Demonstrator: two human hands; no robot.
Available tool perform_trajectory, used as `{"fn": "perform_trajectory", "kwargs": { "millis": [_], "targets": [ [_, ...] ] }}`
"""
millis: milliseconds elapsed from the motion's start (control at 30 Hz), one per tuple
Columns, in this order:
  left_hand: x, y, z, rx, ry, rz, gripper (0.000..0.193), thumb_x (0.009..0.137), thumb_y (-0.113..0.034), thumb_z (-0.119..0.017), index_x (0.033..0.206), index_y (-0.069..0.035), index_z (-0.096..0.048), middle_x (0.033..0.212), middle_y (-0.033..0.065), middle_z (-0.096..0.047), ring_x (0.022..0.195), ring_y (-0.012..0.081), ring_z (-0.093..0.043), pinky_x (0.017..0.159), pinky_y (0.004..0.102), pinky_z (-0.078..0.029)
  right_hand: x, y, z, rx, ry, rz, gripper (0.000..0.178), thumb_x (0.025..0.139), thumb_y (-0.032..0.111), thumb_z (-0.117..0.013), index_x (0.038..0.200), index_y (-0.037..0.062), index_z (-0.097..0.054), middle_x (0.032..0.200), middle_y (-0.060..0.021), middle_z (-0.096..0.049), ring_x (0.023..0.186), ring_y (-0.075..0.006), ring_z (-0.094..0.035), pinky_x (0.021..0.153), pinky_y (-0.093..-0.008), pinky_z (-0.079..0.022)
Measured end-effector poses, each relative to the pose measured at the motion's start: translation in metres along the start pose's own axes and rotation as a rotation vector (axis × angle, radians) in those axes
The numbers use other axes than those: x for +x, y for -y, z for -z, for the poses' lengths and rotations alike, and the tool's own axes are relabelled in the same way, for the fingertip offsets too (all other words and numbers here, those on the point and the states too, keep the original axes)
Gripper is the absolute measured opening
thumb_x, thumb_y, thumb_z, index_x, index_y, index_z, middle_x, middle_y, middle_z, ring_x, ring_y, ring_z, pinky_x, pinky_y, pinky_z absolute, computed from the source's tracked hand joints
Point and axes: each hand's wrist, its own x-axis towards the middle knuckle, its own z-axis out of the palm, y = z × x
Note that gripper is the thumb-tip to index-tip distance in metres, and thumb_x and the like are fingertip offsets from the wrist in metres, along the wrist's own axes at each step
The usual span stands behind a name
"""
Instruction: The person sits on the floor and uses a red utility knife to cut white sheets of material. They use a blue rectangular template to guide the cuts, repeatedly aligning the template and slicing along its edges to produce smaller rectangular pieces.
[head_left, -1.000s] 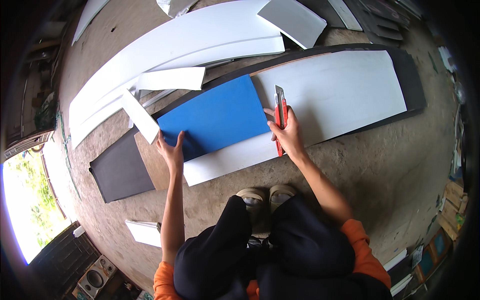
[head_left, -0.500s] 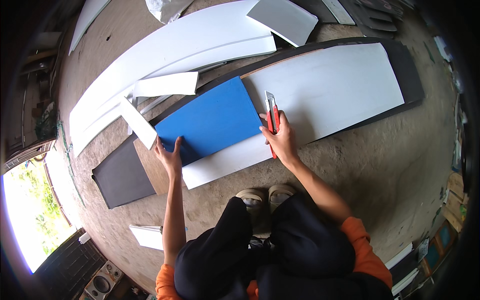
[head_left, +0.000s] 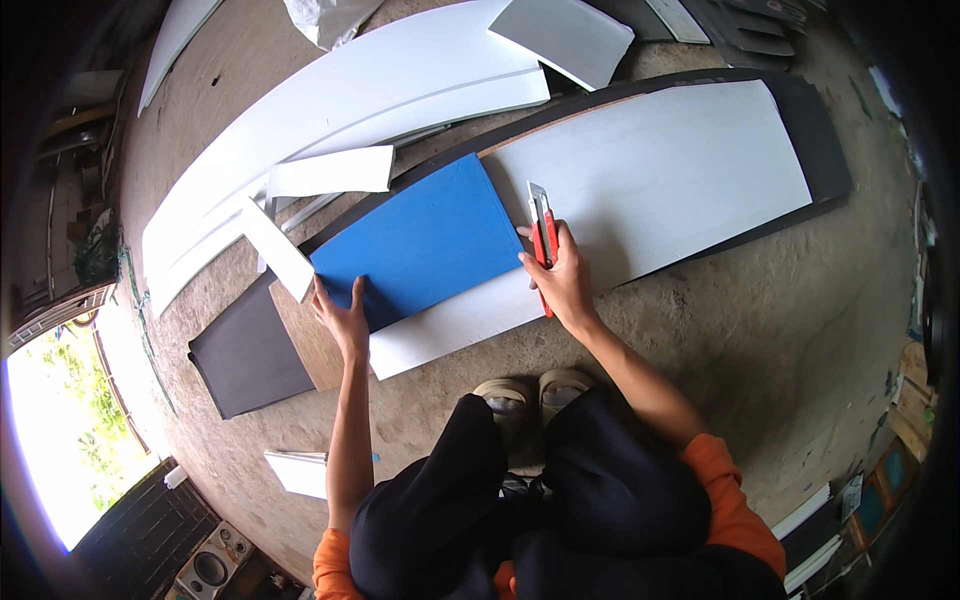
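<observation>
A blue rectangular sheet (head_left: 420,240) lies at a slant on a longer white sheet (head_left: 650,180). At its lower left corner rests my left hand (head_left: 343,318), fingers stretched apart along the edge and thumb against the blue surface. My right hand (head_left: 566,272) is closed around a red utility knife (head_left: 548,240) beside the right edge of the blue sheet. The knife's metal tip points away from me, and some of my fingertips touch or nearly touch that edge. Beneath the white sheet show a brown board (head_left: 305,335) and a dark grey sheet (head_left: 250,355).
Beyond lie long white panels (head_left: 340,85), a grey-white piece (head_left: 565,38) and two narrow white strips (head_left: 332,171). A small white stack (head_left: 298,473) is on the concrete floor (head_left: 690,340) by my left forearm. A speaker (head_left: 214,562) stands at the lower left.
The view has shifted very slightly. Both hands, the knife and the blue sheet keep the same places relative to each other.
</observation>
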Motion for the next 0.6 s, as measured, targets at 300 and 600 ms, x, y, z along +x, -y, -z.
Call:
{"fn": "perform_trajectory", "kwargs": {
  "millis": [300,600],
  "targets": [
    [-0.004,-0.013,-0.003,0.253,-0.050,-0.055,0.076,0.077,-0.034,-0.065,0.136,-0.006,-0.024,0.128,0.0171,-0.032,0.115,0.0354,-0.031,0.098,0.0473,-0.024,0.001,0.001,0.002,-0.002,0.013,-0.031,0.023,0.081,0.003,-0.057,0.099,0.0004,-0.044,0.092,-0.0079,-0.062,0.052,-0.0080,-0.053,0.044,-0.0220,-0.046],
    [0.015,-0.159,-0.052,0.047,0.147,-0.786,0.042,0.085,-0.016,-0.052,0.125,-0.007,-0.040,0.115,0.0160,-0.044,0.110,0.0322,-0.040,0.095,0.0427,-0.034,0.030,0.008,0.024,-0.248,0.092,-0.172,0.022,0.091,0.021,-0.041,0.103,0.0030,-0.034,0.063,-0.0120,-0.057,0.048,-0.0235,-0.058,0.042,-0.0336,-0.045]
  ]
}}
